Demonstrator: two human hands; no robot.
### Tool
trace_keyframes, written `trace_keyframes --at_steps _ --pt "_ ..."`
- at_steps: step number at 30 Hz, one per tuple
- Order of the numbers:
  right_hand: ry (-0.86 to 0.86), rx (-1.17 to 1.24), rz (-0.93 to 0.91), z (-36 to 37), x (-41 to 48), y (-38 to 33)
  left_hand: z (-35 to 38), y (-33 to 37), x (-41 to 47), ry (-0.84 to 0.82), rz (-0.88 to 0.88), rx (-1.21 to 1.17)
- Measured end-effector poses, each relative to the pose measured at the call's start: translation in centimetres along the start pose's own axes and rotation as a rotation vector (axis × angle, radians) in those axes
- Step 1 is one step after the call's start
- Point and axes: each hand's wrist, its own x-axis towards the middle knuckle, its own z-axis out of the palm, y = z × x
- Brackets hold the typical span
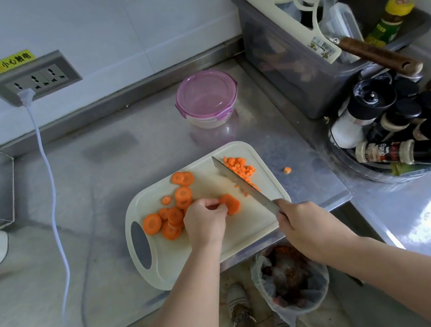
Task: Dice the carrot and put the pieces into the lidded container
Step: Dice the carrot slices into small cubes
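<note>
Orange carrot slices (pixel 173 214) heaped; dice (pixel 239 169) piled beside; pink-lidded container (pixel 207 98) closed, beyond

A kitchen, no question: I'm standing at the prep corner.

Steel counter (pixel 69 189) all round me with a raised steel lip against the white tiled wall (pixel 125 20). There's a cutting board (pixel 173 260) in front with carrot rounds (pixel 172 220) and a heap of diced carrot (pixel 239 169). My right hand (pixel 302 220) grips the knife (pixel 241 184), and my left hand (pixel 204 220) pinches a carrot chunk (pixel 231 203). Past the board sits a pink-lidded container (pixel 207 98). Off to the right there's a crowded rack of spice bottles (pixel 403 124). Behind it a grey tub (pixel 293 71) holds a squeegee (pixel 296 25) and a yellow-capped sauce bottle (pixel 390 20). A wall socket (pixel 34 80) has a plug in it, and down by my feet is a bagged waste bin (pixel 292 279) of scraps.
</note>
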Motion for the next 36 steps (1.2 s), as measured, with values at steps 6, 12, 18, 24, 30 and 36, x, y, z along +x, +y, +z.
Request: trace_keyframes --at_steps 6,12,18,24,30,36 --pt "-0.074 -0.212 -0.065 0.5 -0.3 -1.7 0.1 0.1 -0.1 0.003 0.009 0.005" --pt "-0.074 -0.205 -0.038 0.4 -0.4 -2.1 0.2 -0.2 0.0 0.007 0.015 0.002" --pt "-0.095 -0.244 -0.033 0.7 -0.1 -1.9 0.2 -0.1 0.1 0.004 0.01 0.012" --pt "-0.132 -0.261 -0.009 2.1 0.4 -1.2 0.3 -0.3 0.5 -0.009 -0.01 -0.001" --pt "-0.162 -0.344 0.005 2.3 0.9 -1.1 0.4 -0.5 0.8 0.013 0.002 0.036" --pt "-0.177 -0.341 0.041 2.6 1.1 -1.2 0.2 -0.4 0.6 0.031 0.019 0.078"
